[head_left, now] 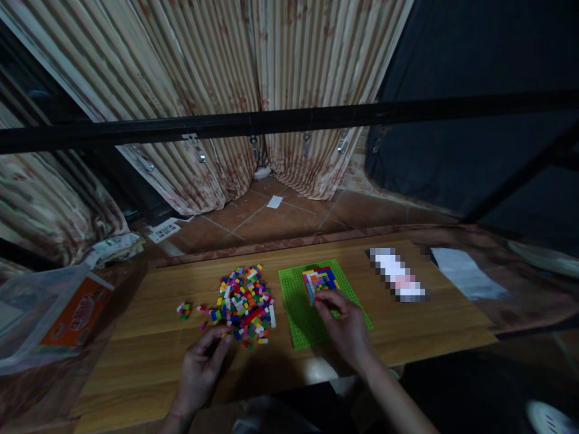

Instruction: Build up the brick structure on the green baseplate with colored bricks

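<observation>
A green baseplate (298, 328) lies on the wooden table, carrying a low build of coloured toy bricks (323, 278) with red, white, blue and yellow edges. Over the near side of this build, my right hand (346, 328) pinches a small red brick (318, 299); whether the brick touches the build I cannot tell. My left hand (201, 364) is at the near left edge of a heap of loose bricks (246, 301). Its thumb and forefinger are closed round a tiny yellow brick (225, 335), partly hidden by the fingers.
A few bricks (184, 310) form a small cluster left of the heap. A blurred-out flat object (398, 274) lies at the table's right, with a white sheet (470, 274) beyond. A clear plastic box (49, 319) stands at the left. A dark rail (289, 119) crosses before the curtains.
</observation>
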`<action>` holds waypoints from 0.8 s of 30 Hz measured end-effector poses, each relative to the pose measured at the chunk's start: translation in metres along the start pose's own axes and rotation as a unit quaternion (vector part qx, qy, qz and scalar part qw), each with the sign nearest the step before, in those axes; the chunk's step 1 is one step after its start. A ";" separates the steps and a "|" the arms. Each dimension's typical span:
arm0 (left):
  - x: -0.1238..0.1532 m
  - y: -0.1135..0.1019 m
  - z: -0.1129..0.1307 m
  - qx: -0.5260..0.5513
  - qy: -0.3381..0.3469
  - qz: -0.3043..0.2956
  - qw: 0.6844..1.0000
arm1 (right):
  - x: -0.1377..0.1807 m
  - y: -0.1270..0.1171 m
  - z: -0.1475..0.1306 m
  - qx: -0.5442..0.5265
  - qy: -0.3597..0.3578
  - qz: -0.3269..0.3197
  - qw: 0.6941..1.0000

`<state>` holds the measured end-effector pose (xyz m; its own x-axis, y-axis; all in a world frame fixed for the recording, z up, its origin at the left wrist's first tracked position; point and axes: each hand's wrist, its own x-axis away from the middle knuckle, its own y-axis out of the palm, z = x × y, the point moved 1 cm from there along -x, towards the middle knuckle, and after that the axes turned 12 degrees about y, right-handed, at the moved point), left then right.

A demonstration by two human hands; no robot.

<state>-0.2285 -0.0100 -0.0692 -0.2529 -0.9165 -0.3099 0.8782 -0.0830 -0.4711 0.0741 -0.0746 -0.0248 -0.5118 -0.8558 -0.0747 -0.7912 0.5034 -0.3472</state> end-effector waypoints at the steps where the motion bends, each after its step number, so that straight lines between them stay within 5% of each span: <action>1: 0.000 0.000 0.000 -0.005 0.003 0.000 1.000 | -0.004 -0.010 0.007 -0.016 0.015 0.024 0.999; 5: -0.002 0.000 0.003 -0.016 0.011 -0.001 1.000 | -0.014 -0.033 0.025 -0.027 0.058 0.079 0.995; 10: -0.004 0.000 0.009 -0.015 0.008 0.001 1.000 | -0.027 -0.030 0.017 0.024 0.025 0.070 0.997; 24: -0.004 0.000 0.012 -0.022 0.003 -0.007 1.000 | -0.056 -0.006 0.006 0.242 -0.055 -0.049 0.967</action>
<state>-0.2222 -0.0107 -0.0583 -0.2677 -0.9133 -0.3069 0.8559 -0.0791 -0.5111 0.1097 -0.0308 -0.0240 -0.3817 -0.9178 -0.1091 -0.5712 0.3270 -0.7528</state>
